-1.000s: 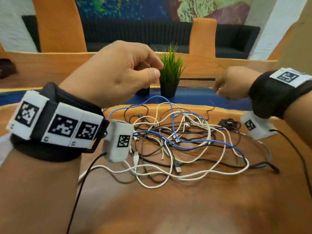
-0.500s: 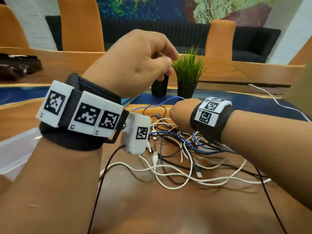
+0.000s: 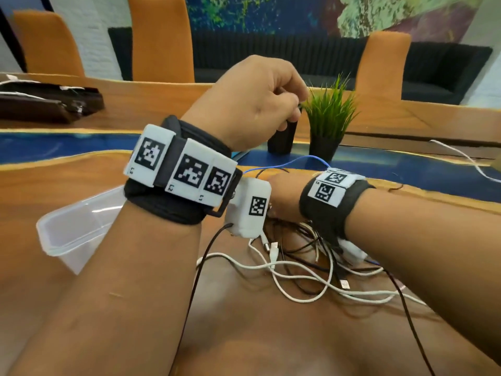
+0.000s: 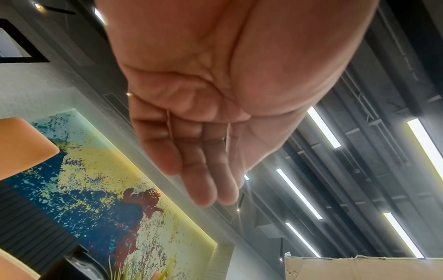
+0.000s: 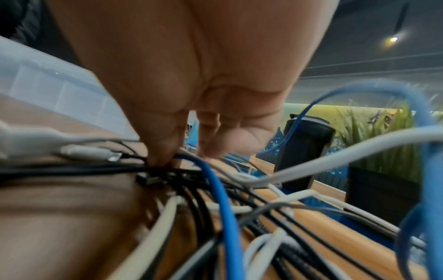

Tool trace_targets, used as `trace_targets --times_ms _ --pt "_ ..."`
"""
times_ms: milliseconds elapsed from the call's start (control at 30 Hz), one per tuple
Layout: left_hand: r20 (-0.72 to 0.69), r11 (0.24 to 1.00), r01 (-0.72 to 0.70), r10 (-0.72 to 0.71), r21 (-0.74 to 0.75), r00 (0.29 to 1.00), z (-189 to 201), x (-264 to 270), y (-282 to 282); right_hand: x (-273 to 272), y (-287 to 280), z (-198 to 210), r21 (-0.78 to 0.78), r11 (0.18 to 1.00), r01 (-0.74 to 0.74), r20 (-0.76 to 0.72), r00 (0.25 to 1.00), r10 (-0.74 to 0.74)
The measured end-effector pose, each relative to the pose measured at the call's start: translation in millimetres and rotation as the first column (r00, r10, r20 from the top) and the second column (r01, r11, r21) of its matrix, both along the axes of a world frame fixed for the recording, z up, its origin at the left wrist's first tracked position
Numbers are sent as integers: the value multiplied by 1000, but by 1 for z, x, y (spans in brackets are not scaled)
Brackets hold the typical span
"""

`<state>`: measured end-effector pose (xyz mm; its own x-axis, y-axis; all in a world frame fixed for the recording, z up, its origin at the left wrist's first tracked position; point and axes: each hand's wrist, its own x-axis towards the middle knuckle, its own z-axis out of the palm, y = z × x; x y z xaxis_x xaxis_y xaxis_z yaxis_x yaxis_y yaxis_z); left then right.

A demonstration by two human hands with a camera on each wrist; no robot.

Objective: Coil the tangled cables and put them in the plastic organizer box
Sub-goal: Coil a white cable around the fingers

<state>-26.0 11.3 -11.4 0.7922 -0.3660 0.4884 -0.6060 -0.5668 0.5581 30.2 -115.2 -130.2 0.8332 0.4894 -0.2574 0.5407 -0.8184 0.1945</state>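
A tangle of white, black and blue cables (image 3: 311,270) lies on the wooden table (image 3: 244,321). My right hand (image 3: 282,192) reaches down into its far left part; its fingertips are hidden behind my left wrist unit. In the right wrist view the right hand (image 5: 167,161) pinches thin black cables (image 5: 115,168) beside a black plug, with a blue cable (image 5: 223,199) looping past. My left hand (image 3: 291,109) is raised above the table, its fingers curled and the thumb against the forefinger. The left wrist view shows nothing in the left hand (image 4: 208,170). The clear plastic box (image 3: 67,234) stands at the left.
A potted grass plant (image 3: 328,112) and a black cylinder (image 3: 280,139) stand just behind the tangle. Dark bags (image 3: 48,104) lie on the far bench at the left. A loose white cable (image 3: 461,156) trails at the right. Orange chairs stand behind.
My right hand dropped from mid-air at the right down into the left part of the tangle and pinched black cables. The left hand stayed raised. The plastic box came into view.
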Motion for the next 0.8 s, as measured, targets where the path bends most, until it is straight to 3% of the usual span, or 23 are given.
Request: trace_targets --times_ms 167,267,367,400,467,567,667,733,800 --pt "9 1000 -5 5 20 1000 -1 2 0 -7 -14 41 206 976 -73 193 981 32" --pt "-8 998 -65 65 12 998 -3 5 -1 -20 -34 83 380 912 -151 300 953 33" --pt "-68 990 -96 103 107 992 -5 6 -5 -32 -53 120 493 846 -202 375 927 3" --pt "-148 997 -46 56 69 987 -7 5 -8 -35 -58 130 521 822 -230 403 915 0" --pt "-325 982 69 -124 -174 937 -10 4 -12 -39 -68 146 543 798 -261 435 901 -1" --pt "-433 859 105 -354 -500 829 -9 1 -13 -42 -80 161 585 769 -260 427 904 -19" --pt "-442 711 138 -565 -690 697 -7 -4 -19 -43 -88 167 683 688 -247 378 925 -43" --pt "-424 626 151 -666 -765 613 -7 -7 -26 -44 -90 167 778 591 -214 300 953 -51" --pt "-349 493 153 -771 -856 532 -9 -8 -30 -46 -94 166 901 406 -153 179 983 -29"
